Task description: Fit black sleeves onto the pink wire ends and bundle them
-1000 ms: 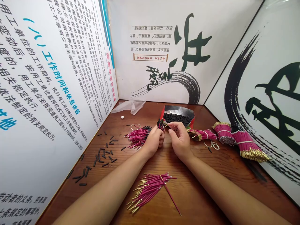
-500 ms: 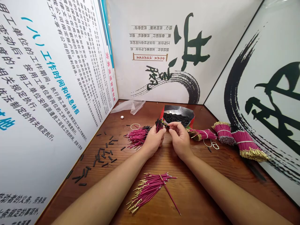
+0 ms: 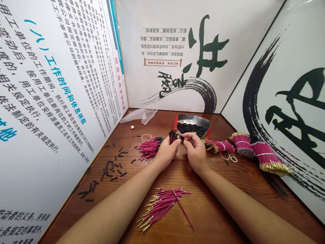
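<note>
My left hand (image 3: 165,151) is closed around a bunch of thin magenta wires (image 3: 173,135), whose upper ends carry black sleeves. Close beside it, my right hand (image 3: 196,151) pinches thumb and forefinger together. A small dark piece, seemingly a black sleeve, shows at those fingertips, partly hidden. Left of my left hand lies a pile of magenta wires with black sleeves (image 3: 148,148). Between my forearms is a loose heap of magenta wires with gold ends (image 3: 161,206); one single wire (image 3: 185,213) lies across its right side.
Behind my hands stands an open box (image 3: 208,127) of black sleeves. Tied wire bundles (image 3: 270,157) lie at the right, near white rubber bands (image 3: 232,158). Loose black sleeves (image 3: 109,168) are scattered left. A clear plastic bag (image 3: 142,116) lies at the back; printed panels surround the table.
Both hands stay nearly in place. The sleeved ends of the bunch in my left hand have shifted very slightly; the wires and sleeves on the table have not moved.
</note>
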A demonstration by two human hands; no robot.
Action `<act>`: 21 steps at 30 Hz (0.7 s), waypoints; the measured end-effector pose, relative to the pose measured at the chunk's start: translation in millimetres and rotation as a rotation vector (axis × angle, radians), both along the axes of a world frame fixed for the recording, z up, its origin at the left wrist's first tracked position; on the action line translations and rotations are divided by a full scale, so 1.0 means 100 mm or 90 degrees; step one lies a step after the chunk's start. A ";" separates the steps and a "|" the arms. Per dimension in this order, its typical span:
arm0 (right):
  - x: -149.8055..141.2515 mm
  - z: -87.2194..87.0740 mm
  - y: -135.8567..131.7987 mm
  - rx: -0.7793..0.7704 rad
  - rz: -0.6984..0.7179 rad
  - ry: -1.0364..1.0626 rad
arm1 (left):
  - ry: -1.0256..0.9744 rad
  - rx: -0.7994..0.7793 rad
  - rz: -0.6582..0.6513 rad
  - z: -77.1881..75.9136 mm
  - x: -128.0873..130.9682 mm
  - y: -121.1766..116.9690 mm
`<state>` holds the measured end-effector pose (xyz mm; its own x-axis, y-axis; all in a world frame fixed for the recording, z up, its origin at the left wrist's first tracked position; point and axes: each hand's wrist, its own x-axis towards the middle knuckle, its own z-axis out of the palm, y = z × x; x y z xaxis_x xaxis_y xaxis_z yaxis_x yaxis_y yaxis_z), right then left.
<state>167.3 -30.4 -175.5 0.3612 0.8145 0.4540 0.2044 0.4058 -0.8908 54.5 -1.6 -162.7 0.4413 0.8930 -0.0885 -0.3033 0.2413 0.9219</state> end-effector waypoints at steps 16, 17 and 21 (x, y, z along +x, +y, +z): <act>-0.01 -0.04 0.02 -0.023 0.046 0.016 | -0.085 0.004 -0.107 -0.10 -0.09 0.08; -0.01 -0.05 0.02 -0.026 0.048 0.015 | -0.080 0.004 -0.105 -0.10 -0.08 0.08; 0.00 -0.07 0.03 -0.050 0.063 0.018 | -0.065 -0.005 -0.111 -0.10 -0.06 0.09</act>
<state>167.1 -27.3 -182.1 0.2897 0.8791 0.3785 0.1410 0.3520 -0.9253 48.4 7.8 -173.0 0.5962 0.8018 -0.0412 -0.3487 0.3049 0.8862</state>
